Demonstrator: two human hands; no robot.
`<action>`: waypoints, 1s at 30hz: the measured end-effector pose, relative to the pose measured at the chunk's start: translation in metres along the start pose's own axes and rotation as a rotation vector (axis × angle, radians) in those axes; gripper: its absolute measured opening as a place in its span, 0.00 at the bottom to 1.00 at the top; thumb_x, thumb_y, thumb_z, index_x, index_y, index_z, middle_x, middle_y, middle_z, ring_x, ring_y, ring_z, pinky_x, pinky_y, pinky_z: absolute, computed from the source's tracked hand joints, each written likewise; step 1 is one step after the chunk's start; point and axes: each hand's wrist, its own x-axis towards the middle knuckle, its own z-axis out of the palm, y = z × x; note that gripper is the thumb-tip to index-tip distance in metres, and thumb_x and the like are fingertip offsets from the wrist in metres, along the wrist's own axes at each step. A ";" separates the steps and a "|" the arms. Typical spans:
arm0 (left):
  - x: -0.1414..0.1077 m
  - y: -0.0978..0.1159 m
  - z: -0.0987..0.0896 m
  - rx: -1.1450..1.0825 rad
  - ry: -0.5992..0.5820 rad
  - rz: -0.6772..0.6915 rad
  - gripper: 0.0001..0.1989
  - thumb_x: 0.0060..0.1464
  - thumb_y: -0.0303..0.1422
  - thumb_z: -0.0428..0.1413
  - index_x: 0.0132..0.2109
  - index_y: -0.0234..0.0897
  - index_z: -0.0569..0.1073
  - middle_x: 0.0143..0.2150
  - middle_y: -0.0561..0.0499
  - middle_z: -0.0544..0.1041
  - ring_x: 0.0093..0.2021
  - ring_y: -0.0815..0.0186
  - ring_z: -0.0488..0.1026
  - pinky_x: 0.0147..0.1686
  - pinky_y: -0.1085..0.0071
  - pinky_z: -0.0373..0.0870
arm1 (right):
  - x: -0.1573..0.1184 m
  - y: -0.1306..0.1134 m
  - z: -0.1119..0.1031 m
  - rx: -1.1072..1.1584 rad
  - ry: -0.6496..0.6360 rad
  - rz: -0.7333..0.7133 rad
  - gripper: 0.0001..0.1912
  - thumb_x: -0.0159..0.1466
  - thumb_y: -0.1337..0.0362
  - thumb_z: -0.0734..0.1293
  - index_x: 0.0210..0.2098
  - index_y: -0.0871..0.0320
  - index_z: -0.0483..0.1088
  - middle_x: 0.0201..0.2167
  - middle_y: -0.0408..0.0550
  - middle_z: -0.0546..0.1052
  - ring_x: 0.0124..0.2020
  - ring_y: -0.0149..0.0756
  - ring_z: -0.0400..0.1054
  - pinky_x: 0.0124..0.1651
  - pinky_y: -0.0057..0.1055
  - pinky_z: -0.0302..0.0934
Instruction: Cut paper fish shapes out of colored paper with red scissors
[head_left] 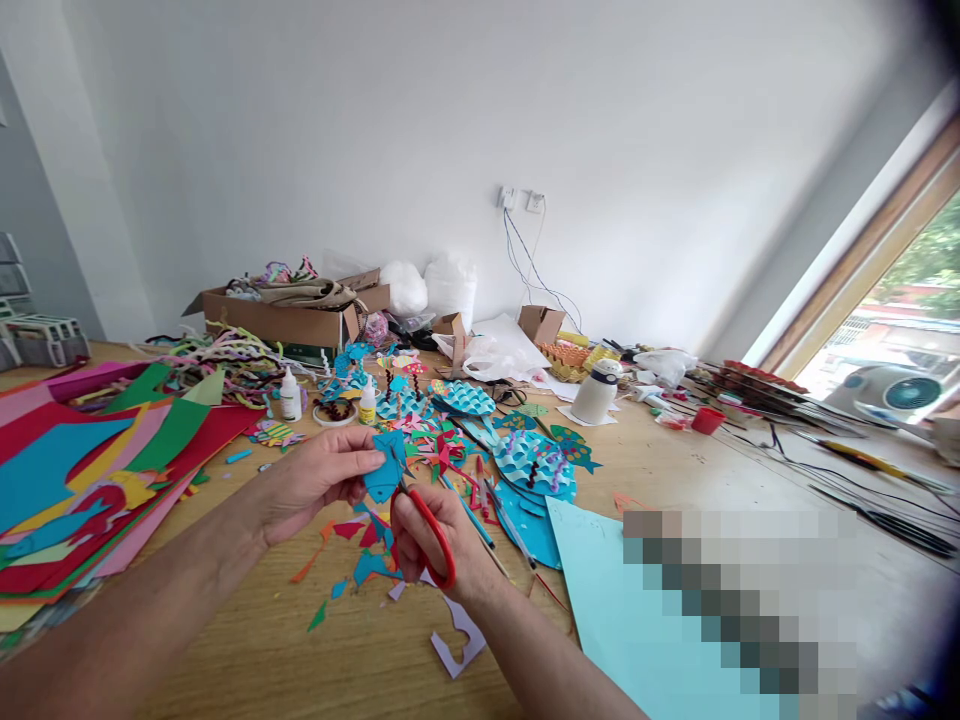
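My left hand [337, 475] pinches a small piece of blue paper [384, 468] with a dark drawn outline on it, held up over the table. In my right hand [442, 535] is a pair of scissors [435, 540] with red handles, my fingers wrapped around them. The blades meet the right edge of the blue paper; how far they are apart is hard to see. Below my hands lie colored paper scraps [371, 570], and a cut lilac offcut [461, 640] rests nearer to me.
Stacked colored sheets [172, 440] lie at left, a pale blue sheet [600, 590] at right. Beyond my hands are glue bottles [290, 395], blue wavy paper pieces [525, 460], pens [510, 520] and a white bottle [596, 392]. A cardboard box [281, 318] stands by the wall.
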 end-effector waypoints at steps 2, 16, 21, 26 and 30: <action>0.000 0.000 0.001 -0.008 0.017 -0.011 0.13 0.42 0.40 0.64 0.27 0.35 0.72 0.23 0.57 0.70 0.23 0.74 0.62 0.25 0.77 0.60 | 0.001 0.001 0.000 0.004 0.008 0.007 0.29 0.52 0.36 0.64 0.21 0.58 0.61 0.10 0.35 0.60 0.11 0.25 0.56 0.13 0.21 0.48; 0.000 -0.001 -0.007 0.257 -0.027 0.051 0.13 0.49 0.42 0.58 0.30 0.36 0.70 0.23 0.57 0.67 0.24 0.72 0.59 0.25 0.74 0.53 | 0.000 -0.001 -0.001 -0.042 -0.024 0.020 0.28 0.52 0.37 0.65 0.21 0.58 0.60 0.11 0.36 0.62 0.13 0.25 0.58 0.16 0.21 0.50; -0.001 0.002 -0.002 0.239 -0.043 0.049 0.13 0.47 0.42 0.58 0.29 0.36 0.71 0.22 0.58 0.66 0.23 0.72 0.57 0.24 0.74 0.52 | -0.001 -0.002 -0.001 -0.069 0.002 0.033 0.27 0.54 0.39 0.65 0.20 0.57 0.59 0.11 0.35 0.62 0.12 0.24 0.58 0.16 0.21 0.50; -0.002 0.002 -0.001 0.186 -0.022 0.021 0.14 0.44 0.42 0.60 0.28 0.36 0.71 0.22 0.57 0.67 0.23 0.71 0.58 0.25 0.74 0.55 | 0.000 -0.002 0.000 -0.072 0.021 0.039 0.30 0.51 0.36 0.64 0.19 0.57 0.58 0.10 0.34 0.60 0.11 0.23 0.56 0.14 0.20 0.49; 0.000 0.000 0.000 0.122 -0.019 0.005 0.14 0.43 0.41 0.62 0.28 0.35 0.72 0.22 0.57 0.68 0.24 0.72 0.59 0.25 0.75 0.57 | 0.000 -0.002 0.001 -0.056 0.035 0.039 0.30 0.50 0.35 0.65 0.18 0.58 0.58 0.09 0.34 0.60 0.10 0.23 0.56 0.14 0.21 0.49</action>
